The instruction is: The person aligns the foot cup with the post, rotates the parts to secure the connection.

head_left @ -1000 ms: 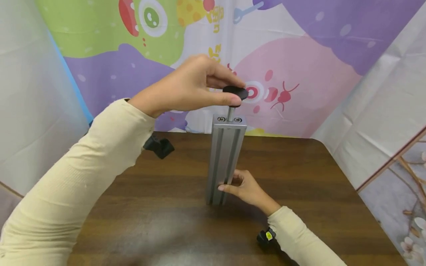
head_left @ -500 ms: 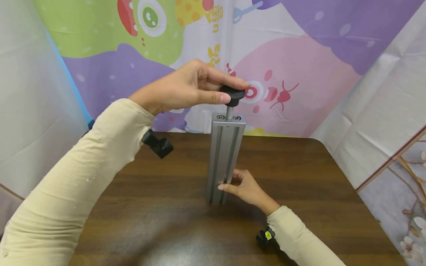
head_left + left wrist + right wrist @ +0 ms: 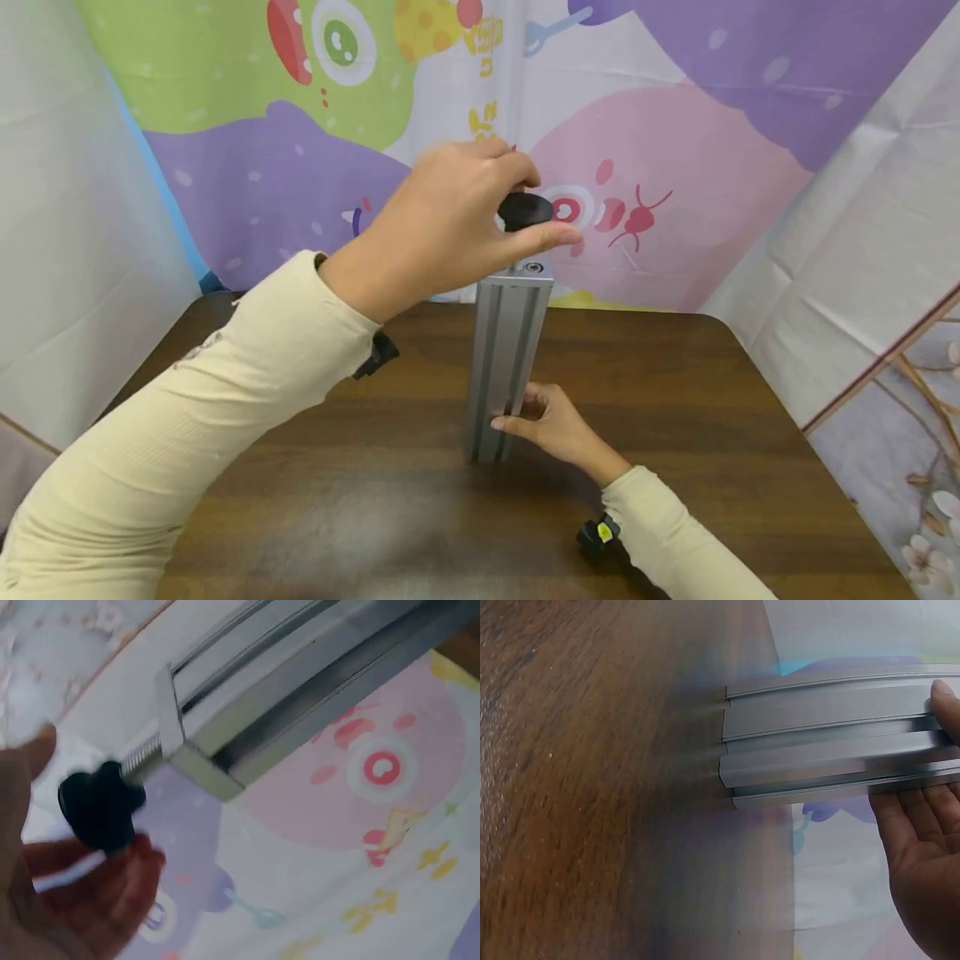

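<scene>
An upright silver aluminium extrusion profile (image 3: 507,358) stands on the table. From its top end plate a threaded rod (image 3: 141,760) comes out, carrying a black knob (image 3: 527,212). My left hand (image 3: 450,221) is spread around this knob, the thumb stretched past its near side and the fingers bent behind it. In the left wrist view the thumb is apart from the knob (image 3: 101,806), while fingertips lie close under it; contact is hard to tell there. Low on the profile, my right hand (image 3: 562,425) grips its sides between thumb and fingers, also visible in the right wrist view.
A dark brown wooden table (image 3: 360,483) lies beneath everything, its far edge behind the profile. A cartoon-printed cloth (image 3: 637,167) hangs at the back, with white cloth walls left and right. Black straps (image 3: 597,537) sit at the wrists.
My left hand first turned the knob slightly, then swung its thumb rightwards along the near side while the fingers drew back and the wrist shifted. The right hand and profile stayed still.
</scene>
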Demonstrator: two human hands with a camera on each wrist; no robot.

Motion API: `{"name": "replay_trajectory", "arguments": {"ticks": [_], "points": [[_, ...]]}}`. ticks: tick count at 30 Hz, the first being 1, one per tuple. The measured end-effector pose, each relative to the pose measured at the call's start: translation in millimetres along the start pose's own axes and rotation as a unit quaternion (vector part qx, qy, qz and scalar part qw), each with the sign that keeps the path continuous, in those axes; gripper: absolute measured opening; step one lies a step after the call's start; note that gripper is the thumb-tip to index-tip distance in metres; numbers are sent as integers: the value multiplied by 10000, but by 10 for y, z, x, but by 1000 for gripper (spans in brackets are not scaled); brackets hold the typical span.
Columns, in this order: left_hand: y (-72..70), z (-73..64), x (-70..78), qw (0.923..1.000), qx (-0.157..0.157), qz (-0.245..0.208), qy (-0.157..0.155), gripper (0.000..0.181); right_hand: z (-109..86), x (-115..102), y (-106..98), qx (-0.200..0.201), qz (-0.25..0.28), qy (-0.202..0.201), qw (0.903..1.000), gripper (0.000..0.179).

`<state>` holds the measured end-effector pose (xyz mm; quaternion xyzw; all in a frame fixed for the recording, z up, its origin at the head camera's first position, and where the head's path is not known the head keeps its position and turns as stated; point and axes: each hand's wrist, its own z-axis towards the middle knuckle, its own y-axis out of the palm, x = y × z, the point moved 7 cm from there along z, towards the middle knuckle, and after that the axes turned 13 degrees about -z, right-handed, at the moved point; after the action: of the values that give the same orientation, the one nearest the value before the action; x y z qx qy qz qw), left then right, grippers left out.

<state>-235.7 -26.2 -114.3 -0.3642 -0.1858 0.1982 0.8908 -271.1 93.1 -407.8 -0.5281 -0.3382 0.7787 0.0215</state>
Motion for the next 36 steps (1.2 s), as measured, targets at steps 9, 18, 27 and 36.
{"name": "replay_trajectory", "arguments": {"ticks": [9,18,27,36], "points": [[28,-48,99,9961,662,581,58,40,5,9,16,-18,100,-47,9999,20],[-18,-21,-49,9902,82,-1366,263,19,16,7,0,34,8,-181,9998,18],[160,-10,-351,8627,-1419,-4841,-348,29,12,26,7,4,-112,-20,9999,21],[182,-33,-362,8238,-1727,-5370,-560,32,13,37,19,97,-184,12,9998,20]]}}
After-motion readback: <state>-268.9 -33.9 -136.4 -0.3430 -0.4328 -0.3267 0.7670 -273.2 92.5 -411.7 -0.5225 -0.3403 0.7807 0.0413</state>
